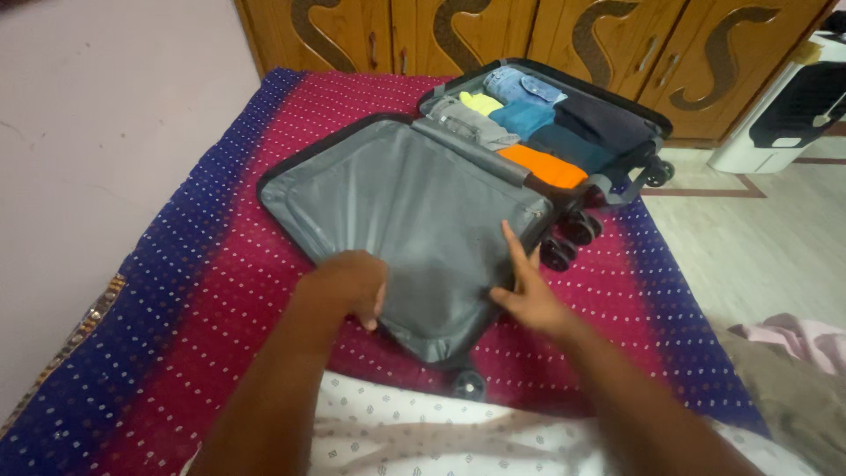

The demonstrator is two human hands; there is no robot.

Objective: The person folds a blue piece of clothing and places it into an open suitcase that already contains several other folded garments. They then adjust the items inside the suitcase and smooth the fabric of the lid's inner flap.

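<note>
Left hand (348,286) fingers curled, pinching the soft grey liner (405,220); right hand (527,295) fingers spread flat on its edge. The liner covers the near half of an open suitcase (617,115) on the bed (211,291); likely limp, best gripped at its edge.

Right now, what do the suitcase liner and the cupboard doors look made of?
Suitcase liner: grey woven fabric, matte, likely polyester; it creases under the left hand and right hand. Cupboard doors: wood or wood veneer, glossy, with visible grain.
</note>
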